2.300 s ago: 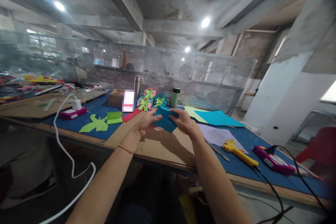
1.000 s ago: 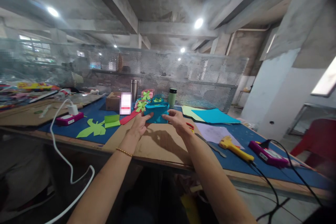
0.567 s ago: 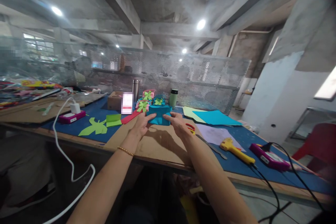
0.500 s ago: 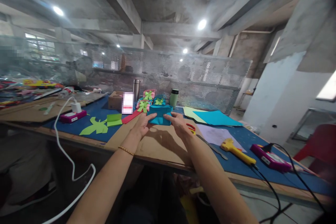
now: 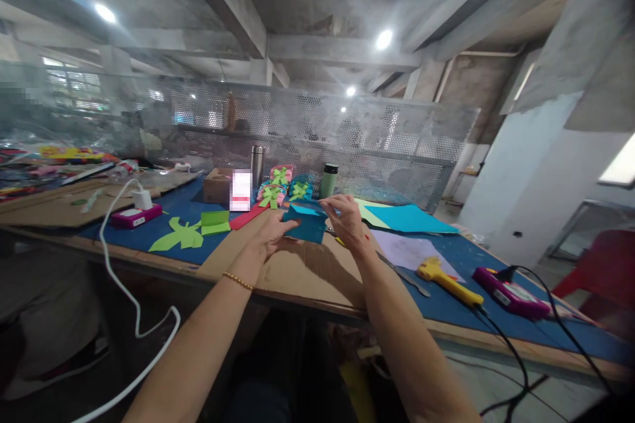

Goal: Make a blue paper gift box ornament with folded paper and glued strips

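Note:
A folded blue paper piece [image 5: 308, 227], like a small box or pouch, is held over a brown cardboard sheet [image 5: 307, 281]. My left hand [image 5: 270, 234] grips its left side, thumb on the front face. At its upper right corner, my right hand [image 5: 343, 217] pinches the edge between thumb and fingers. Scissors with red and yellow handles [image 5: 339, 240] lie partly hidden behind my right hand. Beyond the blue piece sit small pink and blue paper boxes with green bows [image 5: 272, 195].
Green paper cutouts [image 5: 181, 236] and a red strip [image 5: 248, 217] lie left. A yellow glue gun [image 5: 449, 283], a metal blade-like tool [image 5: 404, 273], lilac paper [image 5: 411, 251] and blue sheets [image 5: 414, 219] lie right. Purple power boxes [image 5: 510, 294] trail cables. Bottles [image 5: 329, 180] stand behind.
The blue paper piece has tilted, its right side turned and its top showing more. My right hand has moved up to its upper right corner; my left hand has shifted slightly down.

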Available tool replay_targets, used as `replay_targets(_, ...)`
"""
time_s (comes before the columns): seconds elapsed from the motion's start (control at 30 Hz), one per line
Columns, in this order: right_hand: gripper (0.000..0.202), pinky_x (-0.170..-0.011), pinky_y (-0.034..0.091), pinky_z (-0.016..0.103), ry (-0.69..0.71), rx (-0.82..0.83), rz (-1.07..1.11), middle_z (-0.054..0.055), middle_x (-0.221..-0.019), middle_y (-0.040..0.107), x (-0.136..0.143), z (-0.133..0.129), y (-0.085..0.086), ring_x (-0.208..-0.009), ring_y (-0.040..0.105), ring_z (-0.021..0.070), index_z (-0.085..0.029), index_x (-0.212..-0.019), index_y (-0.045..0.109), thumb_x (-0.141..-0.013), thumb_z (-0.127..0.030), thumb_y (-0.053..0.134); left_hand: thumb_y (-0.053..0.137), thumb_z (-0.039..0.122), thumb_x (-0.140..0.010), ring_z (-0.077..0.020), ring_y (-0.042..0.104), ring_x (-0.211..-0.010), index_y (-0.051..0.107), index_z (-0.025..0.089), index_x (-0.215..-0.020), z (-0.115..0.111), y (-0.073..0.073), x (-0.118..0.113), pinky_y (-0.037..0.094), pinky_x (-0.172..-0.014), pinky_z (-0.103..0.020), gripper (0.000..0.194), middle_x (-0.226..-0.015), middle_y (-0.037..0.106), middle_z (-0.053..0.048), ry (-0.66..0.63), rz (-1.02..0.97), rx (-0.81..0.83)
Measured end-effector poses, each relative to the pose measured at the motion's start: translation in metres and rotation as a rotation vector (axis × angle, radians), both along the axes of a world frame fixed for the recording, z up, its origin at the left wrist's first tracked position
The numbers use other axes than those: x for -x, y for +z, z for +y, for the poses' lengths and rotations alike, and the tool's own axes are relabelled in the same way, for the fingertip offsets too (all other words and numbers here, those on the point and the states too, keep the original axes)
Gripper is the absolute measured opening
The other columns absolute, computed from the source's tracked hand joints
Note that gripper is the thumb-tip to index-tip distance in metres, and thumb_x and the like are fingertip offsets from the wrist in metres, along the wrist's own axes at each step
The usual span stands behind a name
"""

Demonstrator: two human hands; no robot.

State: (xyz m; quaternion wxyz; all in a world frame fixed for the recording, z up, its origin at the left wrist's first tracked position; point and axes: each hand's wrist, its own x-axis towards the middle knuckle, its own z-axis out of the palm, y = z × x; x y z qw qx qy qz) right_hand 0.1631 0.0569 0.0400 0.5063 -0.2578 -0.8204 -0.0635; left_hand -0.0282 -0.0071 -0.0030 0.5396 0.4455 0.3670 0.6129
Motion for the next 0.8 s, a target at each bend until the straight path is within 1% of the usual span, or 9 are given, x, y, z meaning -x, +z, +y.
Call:
replay_targets(0.07, 0.022, -0.085, 0.035, 0.038, -0.005, 0.015, -0.099, 0.005, -0.095, 0.077, 0.0009, -0.0004, -0.0021, -0.09, 0.055, 0.0232, -0.025, -0.094, 0.08, -0.095, -0.03, 0.059, 0.087, 0.028, -0.066, -0.0188, 0.069, -0.061, 0.067, 0.014, -0.104, -0.0001, -0.0007, 0.0002, 0.059, -0.047, -0.029, 0.045, -0.088, 0.074, -0.01, -0.028, 0.009, 0.024)
replay_targets(0.13, 0.02, -0.085, 0.032, 0.039, -0.027, 0.035, -0.162, 0.004, -0.096, 0.077, 0.0025, -0.0021, -0.0037, -0.091, 0.055, 0.0232, -0.027, -0.099, 0.08, -0.095, -0.029, 0.06, 0.087, 0.027, -0.067, -0.0181, 0.069, -0.061, 0.066, 0.013, -0.106, 0.0006, -0.0008, 0.0, 0.059, -0.047, -0.028, 0.046, -0.088, 0.074, -0.011, -0.055, -0.015, 0.022)
replay_targets(0.27, 0.021, -0.083, 0.029, 0.038, -0.056, 0.069, -0.2, 0.003, -0.09, 0.077, 0.0042, -0.0055, -0.004, -0.087, 0.056, 0.0214, -0.029, -0.102, 0.08, -0.096, -0.03, 0.06, 0.087, 0.024, -0.068, -0.0205, 0.071, -0.077, 0.067, 0.012, -0.104, -0.0008, 0.0012, -0.0019, 0.062, -0.055, -0.028, 0.043, -0.098, 0.073, -0.013, -0.099, -0.037, -0.069)
replay_targets(0.37, 0.021, -0.082, 0.028, 0.037, -0.058, 0.074, -0.207, 0.003, -0.088, 0.077, 0.0044, -0.0061, -0.0036, -0.085, 0.056, 0.0206, -0.03, -0.101, 0.08, -0.096, -0.03, 0.06, 0.088, 0.018, -0.065, -0.0214, 0.07, -0.083, 0.067, 0.012, -0.1, -0.003, 0.0025, -0.0032, 0.063, -0.06, -0.03, 0.041, -0.102, 0.072, -0.013, -0.12, -0.005, -0.104)
replay_targets(0.53, 0.02, -0.081, 0.028, 0.037, -0.068, 0.087, -0.215, 0.003, -0.088, 0.077, 0.0052, -0.0061, -0.0037, -0.085, 0.057, 0.0209, -0.031, -0.1, 0.08, -0.095, -0.029, 0.061, 0.085, 0.007, -0.062, -0.0193, 0.069, -0.08, 0.068, 0.011, -0.102, -0.0002, -0.0001, -0.0027, 0.062, -0.065, -0.031, 0.044, -0.1, 0.072, -0.012, -0.107, 0.002, -0.12)
replay_targets(0.67, 0.02, -0.083, 0.029, 0.037, -0.057, 0.097, -0.238, 0.003, -0.088, 0.077, 0.0063, -0.0078, -0.0032, -0.085, 0.056, 0.0208, -0.03, -0.099, 0.081, -0.095, -0.03, 0.061, 0.084, 0.008, -0.062, -0.02, 0.069, -0.08, 0.068, 0.011, -0.102, 0.0022, -0.0015, -0.0025, 0.061, -0.064, -0.032, 0.042, -0.1, 0.072, -0.012, -0.085, -0.003, -0.116)
replay_targets(0.8, 0.02, -0.082, 0.029, 0.037, -0.077, 0.088, -0.256, 0.003, -0.09, 0.077, 0.0077, -0.0091, -0.0031, -0.085, 0.056, 0.0211, -0.03, -0.1, 0.081, -0.094, -0.029, 0.062, 0.084, 0.009, -0.062, -0.0183, 0.068, -0.078, 0.068, 0.011, -0.099, 0.0002, 0.0, -0.0035, 0.061, -0.063, -0.032, 0.039, -0.097, 0.072, -0.011, -0.078, 0.012, -0.125)
